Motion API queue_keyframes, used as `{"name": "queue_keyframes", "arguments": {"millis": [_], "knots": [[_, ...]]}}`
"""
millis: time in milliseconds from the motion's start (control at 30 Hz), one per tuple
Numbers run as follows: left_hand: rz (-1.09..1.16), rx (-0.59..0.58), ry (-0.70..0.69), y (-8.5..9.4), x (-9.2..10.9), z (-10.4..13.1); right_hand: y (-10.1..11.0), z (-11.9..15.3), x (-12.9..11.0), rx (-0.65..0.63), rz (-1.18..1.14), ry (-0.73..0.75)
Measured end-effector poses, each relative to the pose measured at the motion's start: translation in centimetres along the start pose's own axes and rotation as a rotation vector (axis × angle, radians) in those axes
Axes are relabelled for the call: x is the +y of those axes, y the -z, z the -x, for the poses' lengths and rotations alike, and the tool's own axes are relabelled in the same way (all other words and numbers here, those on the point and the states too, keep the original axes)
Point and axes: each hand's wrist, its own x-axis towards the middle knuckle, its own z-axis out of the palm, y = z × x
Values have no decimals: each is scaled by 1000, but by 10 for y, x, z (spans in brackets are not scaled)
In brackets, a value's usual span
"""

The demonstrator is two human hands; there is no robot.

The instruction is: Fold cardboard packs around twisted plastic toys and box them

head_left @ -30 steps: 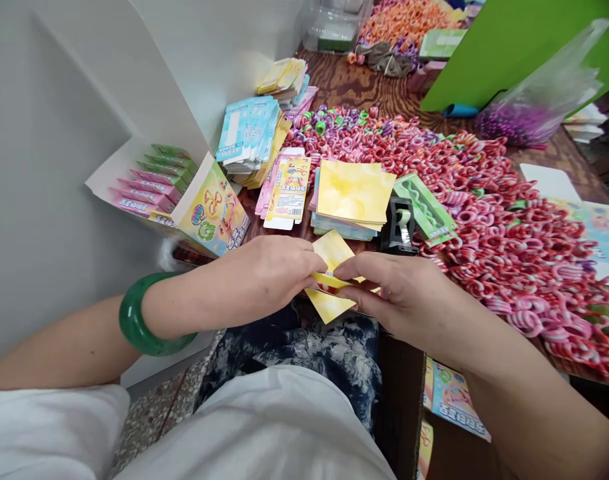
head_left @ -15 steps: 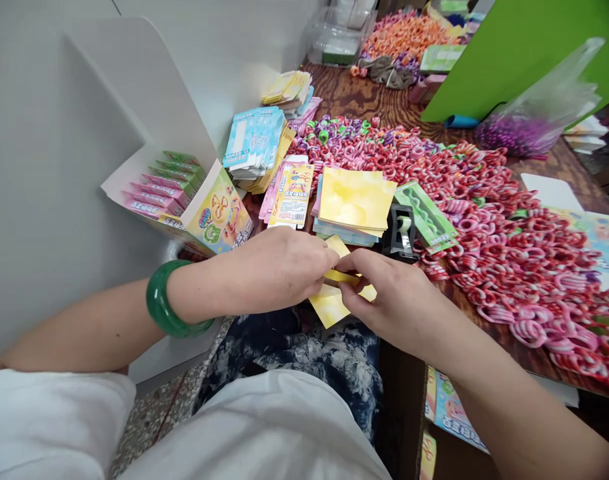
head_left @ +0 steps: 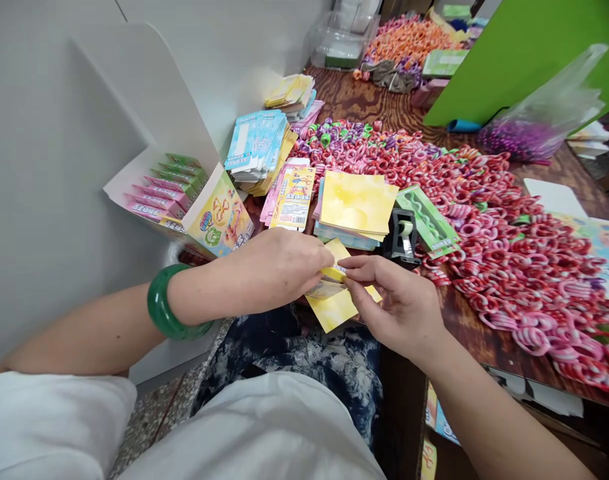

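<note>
My left hand (head_left: 297, 265), with a green bangle (head_left: 165, 301) on its wrist, has its fingers closed on the left end of a folded yellow card piece (head_left: 334, 274). The thumb and index finger of my right hand (head_left: 401, 303) pinch the right end of that same piece. Below the hands a flat yellow card panel (head_left: 331, 312) reaches over the table's front edge, and another bit of yellow card shows just above. My left fingers hide part of the piece. Beyond the hands lies a stack of yellow cards (head_left: 357, 203), with a black tape dispenser (head_left: 401, 239) beside it.
A display box (head_left: 219, 217) with pink and green packets stands at left. Flat cartons, blue (head_left: 257, 143) and yellow (head_left: 295, 195), lie behind my left hand. A heap of red and pink striped rings (head_left: 509, 247) spreads to the right, near a green windowed box (head_left: 429, 220).
My right thumb and index finger have shifted to pinch the end of the folded piece, and more of the yellow panel below shows. My left hand has barely moved.
</note>
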Motion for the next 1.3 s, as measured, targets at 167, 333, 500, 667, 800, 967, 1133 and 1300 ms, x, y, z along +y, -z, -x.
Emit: {"name": "queue_keyframes", "arguments": {"millis": [167,333,500,667,800,967,1133,1300], "knots": [[-30,-13,-12,0,2,0,-4,7,5,21,-83,-48],[-46,28,-19,2,4,0,-5,8,7,42,-140,-55],[-21,51,-7,2,4,-1,-9,7,8,58,-188,-103],[-9,23,12,2,3,-1,-8,4,9,18,-217,-118],[8,-33,17,3,3,-4,7,-8,6,-103,-109,-91],[5,-34,17,5,5,-8,26,-32,-1,-337,34,-96],[-23,-8,-5,3,3,-11,24,-45,-6,-410,202,-128],[-21,-17,15,2,2,-14,14,-44,-7,-359,372,-87]]}}
